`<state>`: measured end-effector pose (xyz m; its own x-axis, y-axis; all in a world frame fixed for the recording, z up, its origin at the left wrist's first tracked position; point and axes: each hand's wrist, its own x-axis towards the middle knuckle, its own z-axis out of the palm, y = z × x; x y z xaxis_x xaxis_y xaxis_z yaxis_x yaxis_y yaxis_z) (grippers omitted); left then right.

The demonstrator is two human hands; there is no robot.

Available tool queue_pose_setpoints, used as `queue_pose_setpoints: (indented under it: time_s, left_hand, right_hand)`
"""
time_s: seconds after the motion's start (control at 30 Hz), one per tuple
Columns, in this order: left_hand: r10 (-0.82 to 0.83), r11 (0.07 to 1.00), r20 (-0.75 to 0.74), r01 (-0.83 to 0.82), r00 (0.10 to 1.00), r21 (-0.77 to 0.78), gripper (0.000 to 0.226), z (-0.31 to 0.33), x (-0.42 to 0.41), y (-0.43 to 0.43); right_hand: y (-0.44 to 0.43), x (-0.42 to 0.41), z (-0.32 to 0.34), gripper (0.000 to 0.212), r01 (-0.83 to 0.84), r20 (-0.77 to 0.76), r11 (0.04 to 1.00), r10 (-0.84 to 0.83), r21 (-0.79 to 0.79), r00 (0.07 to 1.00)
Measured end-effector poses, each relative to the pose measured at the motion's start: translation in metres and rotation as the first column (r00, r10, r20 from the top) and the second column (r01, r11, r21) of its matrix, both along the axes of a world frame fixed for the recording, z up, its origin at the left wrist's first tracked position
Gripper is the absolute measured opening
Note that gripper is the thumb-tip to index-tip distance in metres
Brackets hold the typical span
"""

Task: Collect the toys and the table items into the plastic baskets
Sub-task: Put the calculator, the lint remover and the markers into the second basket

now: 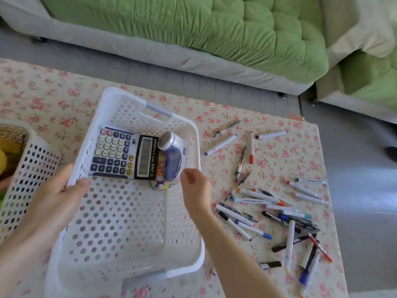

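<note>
A white perforated plastic basket (120, 229) stands on the flowered table. Inside at its far end lie a calculator (122, 154), a blue and white lint shaver (170, 155) and a small colourful round item (160, 182) partly under them. My left hand (58, 203) grips the basket's left rim. My right hand (194, 190) pinches the right rim near the shaver. Several markers and pens (277, 214) lie scattered on the table to the right of the basket.
A second perforated basket (28, 175) with yellow toys stands at the left edge. The flowered tablecloth (279, 160) ends at the right, where grey floor begins. A green sofa (236, 35) runs behind the table.
</note>
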<state>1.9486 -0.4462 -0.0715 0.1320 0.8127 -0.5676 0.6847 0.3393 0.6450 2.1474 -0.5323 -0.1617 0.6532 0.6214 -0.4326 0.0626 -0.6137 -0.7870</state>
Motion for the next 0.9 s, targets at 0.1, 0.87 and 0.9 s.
queue_pose_setpoints:
  time_s: [0.1,0.87,0.9]
  left_hand:
    - [0.034,0.999,0.034,-0.034,0.999,0.019,0.025,0.000,0.008,0.009]
    - [0.121,0.987,0.136,-0.134,0.983,0.087,0.039,-0.021,0.092,0.063]
    - [0.116,0.988,0.131,-0.128,0.985,0.091,0.039,-0.021,0.094,0.064]
  right_hand:
    - [0.006,0.034,0.009,0.012,0.282,-0.017,0.952,-0.282,0.122,0.959]
    - [0.109,0.223,-0.110,0.036,0.407,-0.005,0.860,-0.429,-0.306,0.903]
    - [0.115,0.223,-0.106,0.027,0.324,0.048,0.879,-0.328,-0.350,0.943]
